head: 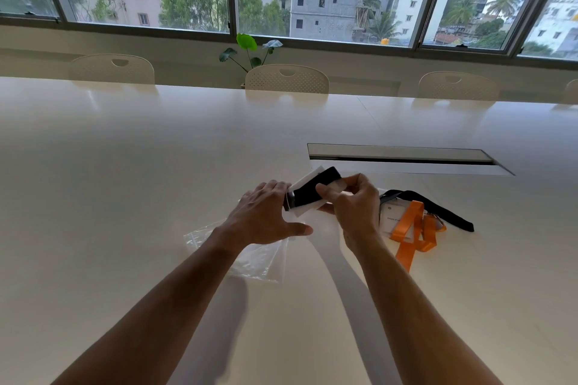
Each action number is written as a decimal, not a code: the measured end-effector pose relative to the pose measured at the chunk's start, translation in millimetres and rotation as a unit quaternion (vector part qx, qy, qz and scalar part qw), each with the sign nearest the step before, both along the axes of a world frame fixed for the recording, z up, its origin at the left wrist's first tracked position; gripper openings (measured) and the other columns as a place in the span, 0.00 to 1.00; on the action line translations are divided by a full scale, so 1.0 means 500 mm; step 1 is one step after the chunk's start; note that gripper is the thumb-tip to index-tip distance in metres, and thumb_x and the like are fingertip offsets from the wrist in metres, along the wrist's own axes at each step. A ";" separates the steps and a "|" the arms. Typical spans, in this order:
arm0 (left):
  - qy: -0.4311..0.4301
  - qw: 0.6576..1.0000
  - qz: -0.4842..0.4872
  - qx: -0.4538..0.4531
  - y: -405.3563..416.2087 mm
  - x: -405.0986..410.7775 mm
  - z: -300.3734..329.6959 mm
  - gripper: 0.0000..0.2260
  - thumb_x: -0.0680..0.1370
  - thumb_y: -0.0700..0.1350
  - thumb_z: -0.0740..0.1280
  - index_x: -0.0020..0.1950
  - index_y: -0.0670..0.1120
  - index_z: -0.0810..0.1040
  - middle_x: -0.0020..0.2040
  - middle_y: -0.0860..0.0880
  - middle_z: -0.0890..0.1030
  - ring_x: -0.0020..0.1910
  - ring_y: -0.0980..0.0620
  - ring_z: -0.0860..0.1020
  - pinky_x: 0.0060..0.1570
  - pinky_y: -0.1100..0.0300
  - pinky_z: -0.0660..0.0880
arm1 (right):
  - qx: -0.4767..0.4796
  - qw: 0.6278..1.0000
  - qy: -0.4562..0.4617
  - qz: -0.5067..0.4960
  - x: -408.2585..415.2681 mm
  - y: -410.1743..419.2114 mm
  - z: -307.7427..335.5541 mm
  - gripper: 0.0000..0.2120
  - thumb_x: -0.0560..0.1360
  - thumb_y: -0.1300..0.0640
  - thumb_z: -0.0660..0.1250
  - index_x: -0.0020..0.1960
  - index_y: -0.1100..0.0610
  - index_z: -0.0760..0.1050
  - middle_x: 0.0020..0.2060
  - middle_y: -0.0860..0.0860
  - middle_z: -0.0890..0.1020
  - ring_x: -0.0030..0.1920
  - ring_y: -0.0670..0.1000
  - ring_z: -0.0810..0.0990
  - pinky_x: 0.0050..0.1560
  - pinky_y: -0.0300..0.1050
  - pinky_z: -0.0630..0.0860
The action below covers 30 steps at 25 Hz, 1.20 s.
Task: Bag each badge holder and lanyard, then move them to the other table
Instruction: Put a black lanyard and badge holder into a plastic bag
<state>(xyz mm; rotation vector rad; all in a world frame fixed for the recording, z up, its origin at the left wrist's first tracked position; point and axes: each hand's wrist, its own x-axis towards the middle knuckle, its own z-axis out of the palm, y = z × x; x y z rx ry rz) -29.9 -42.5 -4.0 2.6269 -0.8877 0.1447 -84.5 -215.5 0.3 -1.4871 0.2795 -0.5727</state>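
Above the white table [125, 166], both hands hold one white badge holder [308, 180] with a black lanyard [316, 189] wrapped around it. My left hand [266, 216] grips its left end, near the metal clip. My right hand [350, 206] pinches its right end between thumb and fingers. Clear plastic bags [259, 256] lie flat on the table under my left wrist. To the right lie another badge holder [391, 219], an orange lanyard [413, 231] and a black lanyard [444, 212] in a loose heap.
A long cable slot [403, 159] with a raised flap is set into the table just behind my hands. Three beige chairs [286, 80] stand along the far edge, with a potted plant [247, 53] by the windows.
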 end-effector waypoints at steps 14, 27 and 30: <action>0.107 0.981 -0.028 -0.157 0.001 0.008 0.023 0.32 0.65 0.57 0.77 0.66 0.51 0.72 0.56 0.52 0.76 0.53 0.52 0.75 0.46 0.63 0.70 | -0.109 0.993 0.009 0.039 -0.011 0.001 -0.003 0.25 0.69 0.61 0.77 0.59 0.45 0.71 0.47 0.50 0.80 0.45 0.52 0.85 0.40 0.50 0.84; 0.165 0.956 0.000 -0.244 -0.017 -0.008 0.016 0.40 0.61 0.53 0.81 0.68 0.55 0.65 0.50 0.56 0.73 0.48 0.54 0.78 0.44 0.62 0.79 | -0.185 0.970 0.037 0.150 -0.018 -0.011 0.019 0.10 0.70 0.62 0.75 0.48 0.58 0.76 0.45 0.52 0.85 0.43 0.49 0.86 0.46 0.47 0.83; 0.161 0.956 0.011 -0.246 -0.020 -0.008 0.008 0.40 0.61 0.55 0.80 0.68 0.56 0.64 0.53 0.53 0.73 0.50 0.50 0.77 0.50 0.55 0.79 | -0.197 0.963 0.036 0.179 -0.020 -0.011 0.022 0.09 0.71 0.63 0.74 0.49 0.60 0.77 0.44 0.52 0.86 0.43 0.48 0.86 0.46 0.42 0.82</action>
